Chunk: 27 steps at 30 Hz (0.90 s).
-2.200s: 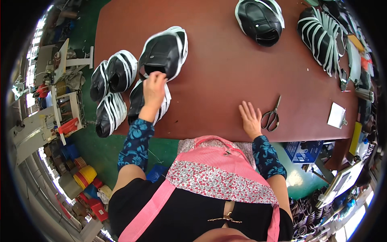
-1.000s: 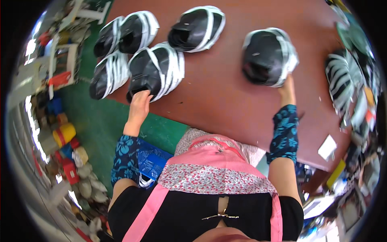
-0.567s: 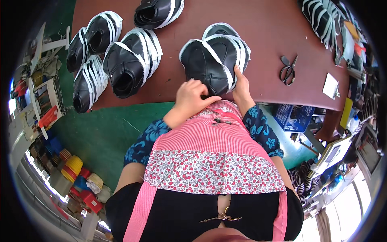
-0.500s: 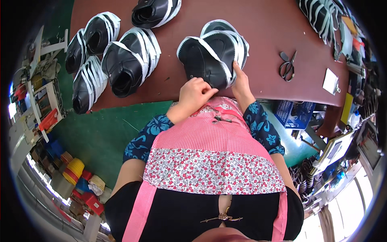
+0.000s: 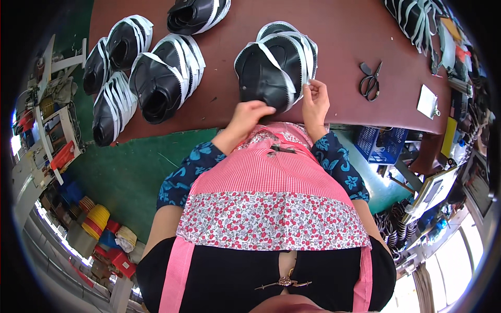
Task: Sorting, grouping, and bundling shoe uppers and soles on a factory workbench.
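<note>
A stack of black shoe uppers [image 5: 263, 73] with white, saw-toothed edging lies on the brown table in front of me. At its near end, my left hand [image 5: 247, 119] is closed, thumb and fingers pinching the lower edge of the top upper. Beside the stack's right flank, my right hand [image 5: 316, 107] has its fingers curled and the thumb raised, the tips at the white edging [image 5: 312, 65]. How much of that edging lies between these fingertips is hard to see.
More stacked black uppers [image 5: 166, 78] stand on the table [image 5: 344, 31] to the left. Black-handled snips [image 5: 370, 86] and a white card [image 5: 427, 101] lie to the right. A blue plastic basket [image 5: 380, 146] sits below the table's edge; white-strapped pieces [image 5: 412, 26] lie at the far right.
My right hand has let its flat hold on the stack's side go and curled its fingers at the edging. My left hand has shifted slightly left; the stack has tilted a little.
</note>
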Tool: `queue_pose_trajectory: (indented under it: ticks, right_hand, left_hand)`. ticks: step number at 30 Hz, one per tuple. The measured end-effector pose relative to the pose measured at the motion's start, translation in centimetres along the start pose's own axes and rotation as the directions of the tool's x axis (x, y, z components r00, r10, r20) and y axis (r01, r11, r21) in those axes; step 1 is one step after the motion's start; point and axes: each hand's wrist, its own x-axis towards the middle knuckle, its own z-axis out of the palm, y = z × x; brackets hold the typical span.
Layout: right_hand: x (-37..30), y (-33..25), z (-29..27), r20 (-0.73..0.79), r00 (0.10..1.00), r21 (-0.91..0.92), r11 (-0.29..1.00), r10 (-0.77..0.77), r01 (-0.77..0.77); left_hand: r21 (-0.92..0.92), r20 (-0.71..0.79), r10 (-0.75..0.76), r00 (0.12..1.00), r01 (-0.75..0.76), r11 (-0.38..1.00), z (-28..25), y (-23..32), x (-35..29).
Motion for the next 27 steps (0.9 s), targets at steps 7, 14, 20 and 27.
queue_pose_trajectory:
  ticks: [7, 14, 20, 27]
  right_hand:
    - [0.5, 0.7, -0.9, 0.085, 0.987, -0.131, 0.984, 0.134, -0.123]
    - [-2.2, -3.5, 0.6, 0.268, 0.952, 0.114, 0.976, 0.148, -0.184]
    - [-1.2, -3.2, 1.0, 0.180, 0.980, 0.139, 0.984, 0.083, -0.109]
    - [4.7, 3.2, -1.3, 0.141, 0.990, -0.235, 0.972, 0.010, 0.023]
  left_hand:
    - [-0.717, -0.028, 0.062, 0.998, -0.064, 0.694, -9.8, 0.0, -5.1]
    - [-0.080, -0.061, 0.104, 0.993, -0.109, 0.991, -5.6, -1.5, -4.9]
    - [-0.424, -0.223, 0.026, 0.974, -0.121, 0.898, -4.7, -2.3, -6.0]
    - [-0.510, -0.298, 0.061, 0.953, -0.213, 0.833, -6.5, -2.3, -7.6]
